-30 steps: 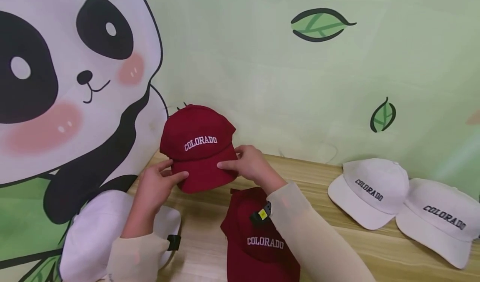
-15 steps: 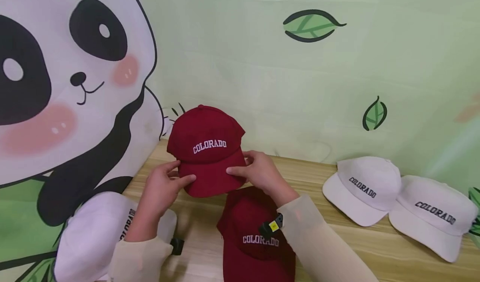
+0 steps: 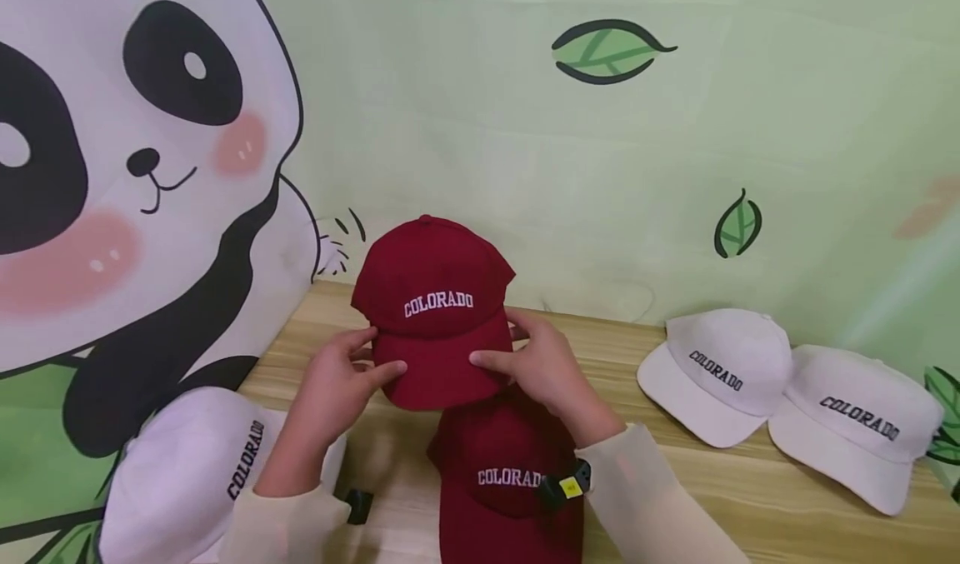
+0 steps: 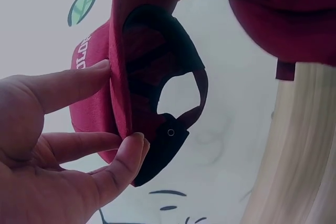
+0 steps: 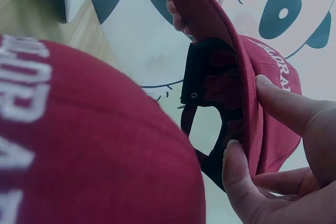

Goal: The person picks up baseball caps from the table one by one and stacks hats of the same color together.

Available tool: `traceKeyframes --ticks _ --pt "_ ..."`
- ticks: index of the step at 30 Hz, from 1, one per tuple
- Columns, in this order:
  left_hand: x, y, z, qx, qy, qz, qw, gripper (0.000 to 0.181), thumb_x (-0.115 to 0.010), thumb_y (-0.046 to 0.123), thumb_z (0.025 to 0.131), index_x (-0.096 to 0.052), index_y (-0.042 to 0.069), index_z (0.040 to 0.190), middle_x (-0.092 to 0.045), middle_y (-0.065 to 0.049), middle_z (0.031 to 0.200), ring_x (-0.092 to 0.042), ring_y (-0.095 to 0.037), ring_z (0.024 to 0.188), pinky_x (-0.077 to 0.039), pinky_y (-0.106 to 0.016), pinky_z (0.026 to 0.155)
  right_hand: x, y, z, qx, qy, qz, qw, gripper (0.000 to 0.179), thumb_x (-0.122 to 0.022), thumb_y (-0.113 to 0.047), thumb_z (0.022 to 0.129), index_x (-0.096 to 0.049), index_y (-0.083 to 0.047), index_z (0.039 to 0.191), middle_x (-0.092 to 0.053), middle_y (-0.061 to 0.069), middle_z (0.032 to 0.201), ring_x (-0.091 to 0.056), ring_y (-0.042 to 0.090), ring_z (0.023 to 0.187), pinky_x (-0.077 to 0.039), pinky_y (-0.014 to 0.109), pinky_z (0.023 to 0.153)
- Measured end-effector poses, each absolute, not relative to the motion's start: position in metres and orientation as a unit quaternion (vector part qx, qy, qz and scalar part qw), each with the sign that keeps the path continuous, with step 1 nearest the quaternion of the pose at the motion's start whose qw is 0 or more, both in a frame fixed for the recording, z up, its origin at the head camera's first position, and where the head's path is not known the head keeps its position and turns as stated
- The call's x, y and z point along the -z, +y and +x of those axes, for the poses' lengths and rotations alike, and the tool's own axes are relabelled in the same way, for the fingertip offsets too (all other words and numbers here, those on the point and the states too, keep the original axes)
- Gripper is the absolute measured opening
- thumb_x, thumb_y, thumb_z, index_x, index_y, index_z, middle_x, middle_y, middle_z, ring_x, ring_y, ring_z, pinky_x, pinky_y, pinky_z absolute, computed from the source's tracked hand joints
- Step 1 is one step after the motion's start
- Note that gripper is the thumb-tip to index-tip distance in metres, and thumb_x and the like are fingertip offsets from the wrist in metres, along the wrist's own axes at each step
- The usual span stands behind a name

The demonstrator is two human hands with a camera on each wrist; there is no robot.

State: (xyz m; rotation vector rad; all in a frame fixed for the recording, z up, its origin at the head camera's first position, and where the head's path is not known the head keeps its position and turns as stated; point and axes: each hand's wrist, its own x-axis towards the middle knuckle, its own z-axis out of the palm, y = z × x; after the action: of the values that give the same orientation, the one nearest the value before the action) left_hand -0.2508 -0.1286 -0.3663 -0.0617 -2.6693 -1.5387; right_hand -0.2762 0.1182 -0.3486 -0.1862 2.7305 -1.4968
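Note:
A dark red baseball cap with white COLORADO lettering is held up, its brim toward me. My left hand pinches the left side of the brim, thumb on top and fingers beneath. On the brim's right side my right hand pinches in the same way. Both wrist views show the cap's dark inside and its back strap opening; the left wrist view shows my left fingers under the brim. Below it, a second red cap with the same lettering lies on the wooden table, partly behind my right wrist.
Two white COLORADO caps, a left one and a right one, sit side by side on the right. Another white cap lies at the left, partly behind my left forearm. A backdrop with a printed panda and leaves rises behind the table.
The held red cap has moved right and slightly down in the head view, both hands keeping their pinch. The whole scene has shifted a little left as the head turned.

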Motion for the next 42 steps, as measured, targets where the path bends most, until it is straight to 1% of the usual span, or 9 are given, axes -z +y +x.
traceKeyframes --ticks 3,8,13,18,22,27,32,38,42 --pt "0.366 -0.123 -0.247 0.493 -0.869 -0.028 0.032 0.065 -0.073 0.023 0.087 -0.047 -0.002 0.141 -0.051 -0.023 0.136 -0.063 -0.036 0.108 -0.056 -0.039 0.082 0.352 0.125 -0.271 0.488 0.870 -0.062 0.006 0.067 -0.083 -0.031 0.075 -0.055 -0.024 0.136 -0.062 0.007 0.111 -0.060 0.024 0.093 -0.055 0.030 0.065" --pt "0.364 -0.115 -0.242 0.496 -0.867 -0.039 0.032 0.064 -0.074 0.021 0.086 -0.049 -0.002 0.139 -0.050 -0.023 0.136 -0.064 -0.036 0.107 -0.057 -0.039 0.081 0.356 0.134 -0.263 0.502 0.863 -0.052 0.005 0.070 -0.083 -0.031 0.075 -0.054 -0.022 0.138 -0.062 0.010 0.112 -0.063 0.021 0.084 -0.054 0.029 0.062" --pt "0.364 -0.108 -0.239 0.500 -0.864 -0.052 0.025 0.063 -0.074 0.020 0.085 -0.049 -0.001 0.139 -0.049 -0.023 0.136 -0.066 -0.036 0.105 -0.058 -0.037 0.079 0.357 0.143 -0.252 0.505 0.862 -0.039 0.006 0.073 -0.082 -0.032 0.076 -0.051 -0.019 0.141 -0.062 0.010 0.114 -0.066 0.015 0.076 -0.055 0.029 0.065" --pt "0.365 -0.102 -0.233 0.501 -0.862 -0.068 0.033 0.062 -0.076 0.019 0.084 -0.051 -0.002 0.136 -0.050 -0.023 0.133 -0.067 -0.031 0.099 -0.057 -0.034 0.075 0.359 0.150 -0.239 0.508 0.861 -0.032 0.003 0.075 -0.082 -0.034 0.076 -0.049 -0.021 0.142 -0.062 0.007 0.117 -0.068 0.013 0.078 -0.056 0.029 0.068" --pt "0.367 -0.097 -0.227 0.495 -0.864 -0.078 0.040 0.061 -0.077 0.017 0.082 -0.052 -0.003 0.135 -0.052 -0.023 0.131 -0.067 -0.028 0.094 -0.056 -0.030 0.073 0.363 0.155 -0.228 0.510 0.860 -0.024 -0.005 0.077 -0.083 -0.033 0.075 -0.048 -0.019 0.142 -0.064 0.006 0.117 -0.070 0.012 0.078 -0.056 0.028 0.067" --pt "0.369 -0.091 -0.220 0.491 -0.866 -0.084 0.036 0.063 -0.077 0.016 0.082 -0.051 -0.004 0.136 -0.052 -0.020 0.130 -0.067 -0.025 0.092 -0.056 -0.028 0.071 0.366 0.159 -0.216 0.497 0.868 -0.010 -0.024 0.079 -0.084 -0.033 0.074 -0.049 -0.015 0.142 -0.064 0.006 0.117 -0.066 0.012 0.075 -0.054 0.026 0.065" --pt "0.369 -0.085 -0.213 0.496 -0.864 -0.085 0.027 0.063 -0.078 0.015 0.082 -0.051 -0.005 0.136 -0.051 -0.018 0.134 -0.066 -0.022 0.091 -0.056 -0.026 0.069 0.367 0.164 -0.205 0.492 0.870 -0.005 -0.040 0.079 -0.085 -0.033 0.073 -0.050 -0.015 0.142 -0.065 0.007 0.115 -0.063 0.012 0.074 -0.052 0.025 0.064" --pt "0.373 -0.078 -0.203 0.496 -0.863 -0.090 0.033 0.063 -0.080 0.014 0.079 -0.054 -0.006 0.132 -0.053 -0.019 0.132 -0.067 -0.019 0.085 -0.054 -0.023 0.068 0.376 0.169 -0.192 0.500 0.865 0.003 -0.039 0.084 -0.086 -0.033 0.072 -0.047 -0.012 0.143 -0.066 0.006 0.113 -0.063 0.012 0.075 -0.052 0.024 0.063" --pt "0.376 -0.075 -0.198 0.495 -0.863 -0.093 0.042 0.063 -0.081 0.015 0.078 -0.055 -0.005 0.131 -0.053 -0.017 0.133 -0.067 -0.016 0.084 -0.053 -0.022 0.069 0.379 0.172 -0.186 0.503 0.863 0.010 -0.038 0.084 -0.086 -0.033 0.071 -0.048 -0.015 0.143 -0.066 0.002 0.110 -0.062 0.012 0.075 -0.051 0.023 0.063"
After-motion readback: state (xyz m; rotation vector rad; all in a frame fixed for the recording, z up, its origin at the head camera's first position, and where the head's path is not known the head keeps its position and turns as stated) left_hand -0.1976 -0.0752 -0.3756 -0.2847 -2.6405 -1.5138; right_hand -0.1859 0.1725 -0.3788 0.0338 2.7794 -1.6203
